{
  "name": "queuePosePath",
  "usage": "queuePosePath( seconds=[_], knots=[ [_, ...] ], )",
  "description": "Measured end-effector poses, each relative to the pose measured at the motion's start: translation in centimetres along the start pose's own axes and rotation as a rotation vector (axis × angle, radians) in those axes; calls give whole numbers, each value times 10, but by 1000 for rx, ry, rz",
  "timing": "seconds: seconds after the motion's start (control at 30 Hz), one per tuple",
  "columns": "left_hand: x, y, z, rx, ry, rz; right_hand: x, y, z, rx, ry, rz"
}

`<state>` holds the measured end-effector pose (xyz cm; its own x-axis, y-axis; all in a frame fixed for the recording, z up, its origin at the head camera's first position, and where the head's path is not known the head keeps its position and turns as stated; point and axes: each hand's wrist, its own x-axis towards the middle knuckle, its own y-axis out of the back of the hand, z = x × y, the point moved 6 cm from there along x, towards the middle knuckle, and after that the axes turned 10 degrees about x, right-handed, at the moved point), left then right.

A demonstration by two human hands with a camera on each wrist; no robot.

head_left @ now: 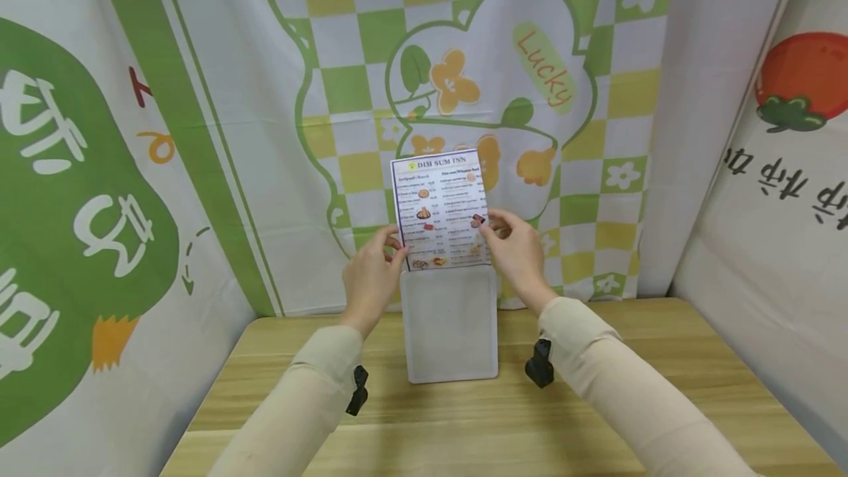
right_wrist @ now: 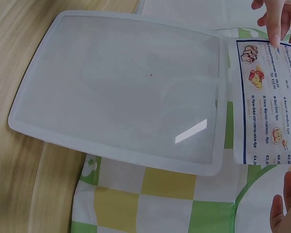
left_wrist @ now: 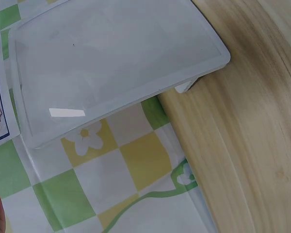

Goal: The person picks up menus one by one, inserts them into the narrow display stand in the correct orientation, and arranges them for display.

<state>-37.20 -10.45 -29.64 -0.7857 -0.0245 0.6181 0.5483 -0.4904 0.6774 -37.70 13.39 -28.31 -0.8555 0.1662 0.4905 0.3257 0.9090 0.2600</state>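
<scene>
A printed menu sheet (head_left: 440,212) headed "DIM SUM INN" is held upright between both hands. The left hand (head_left: 375,271) pinches its left edge, and the right hand (head_left: 519,252) grips the right edge between thumb and fingers. Directly below the paper stands a white-rimmed display frame (head_left: 450,326) with a plain pale panel. In the right wrist view the bottom border of the menu (right_wrist: 240,104) lies just beyond the frame's top rim (right_wrist: 222,97). A small white foot (left_wrist: 185,86) shows under the frame in the left wrist view.
The frame stands on a wooden table (head_left: 291,403) near its back edge. Behind it hangs a green, yellow and white checkered cloth (head_left: 358,94). Printed cloths also hang on the left (head_left: 40,190) and right (head_left: 748,190). Black wrist devices (head_left: 539,365) sit under the cuffs.
</scene>
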Motion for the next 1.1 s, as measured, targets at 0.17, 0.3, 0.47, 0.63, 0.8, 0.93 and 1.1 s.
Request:
queuePosePath(
  seconds=[0.17,0.3,0.47,0.63,0.8,0.93,1.1],
  knots=[
    [3,-1,0,17,2,15,4,-1,-1,-8,12,21],
    [5,-2,0,15,11,15,8,-1,-1,-14,20,29],
    [7,-5,-2,15,30,10,9,-4,1,-36,27,20],
    [7,-7,-6,23,44,-3,10,-6,2,-48,28,16],
    [7,-8,-7,25,30,2,12,-6,2,-56,36,25],
    [8,-6,-6,21,19,4,14,-5,0,-56,39,25],
    [8,-6,-6,21,13,-8,13,-5,0,-50,34,16]
  ],
)
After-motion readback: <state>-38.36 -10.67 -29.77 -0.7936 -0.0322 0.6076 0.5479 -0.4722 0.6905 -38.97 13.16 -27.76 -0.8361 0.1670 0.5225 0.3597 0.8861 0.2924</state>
